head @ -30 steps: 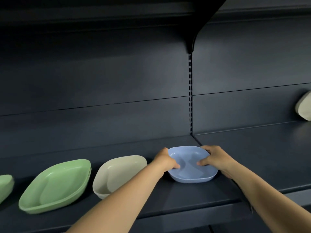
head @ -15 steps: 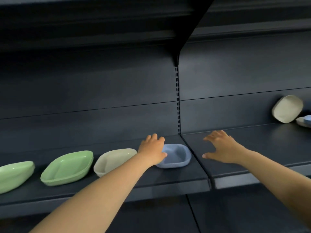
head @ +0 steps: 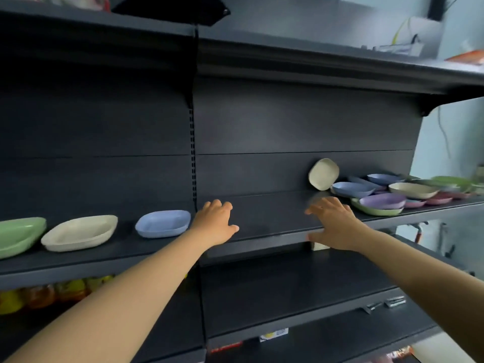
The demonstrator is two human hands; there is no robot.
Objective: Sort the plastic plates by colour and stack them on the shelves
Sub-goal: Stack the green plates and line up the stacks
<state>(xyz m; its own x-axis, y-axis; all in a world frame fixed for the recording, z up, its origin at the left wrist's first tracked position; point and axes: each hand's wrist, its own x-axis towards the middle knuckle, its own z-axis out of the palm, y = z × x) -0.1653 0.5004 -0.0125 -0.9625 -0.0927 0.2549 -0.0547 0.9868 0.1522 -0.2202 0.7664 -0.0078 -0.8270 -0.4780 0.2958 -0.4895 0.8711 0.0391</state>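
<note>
On the left shelf section [head: 125, 251] stand a green plate [head: 18, 235], a beige plate [head: 80, 233] and a blue plate [head: 163, 223] in a row. My left hand [head: 213, 222] hovers just right of the blue plate, fingers spread, holding nothing. My right hand [head: 332, 222] is spread and empty over the bare right shelf section [head: 267, 218]. At the far right lies a mixed heap of plates: a beige plate [head: 323, 174] leaning on the back wall, a blue plate [head: 352, 189], a purple plate [head: 382, 200] on a green one [head: 377, 211], and pink ones behind.
A dark upper shelf [head: 314, 61] overhangs the work shelf. A vertical slotted post [head: 193, 153] splits the two sections. Below are a bare lower shelf [head: 288, 292] and yellow and orange packaged goods [head: 39, 297] at the lower left.
Both hands let go of the blue plate, which stays on the left shelf. Both hands have moved right over the right section. The view has swung right, showing the mixed plates.
</note>
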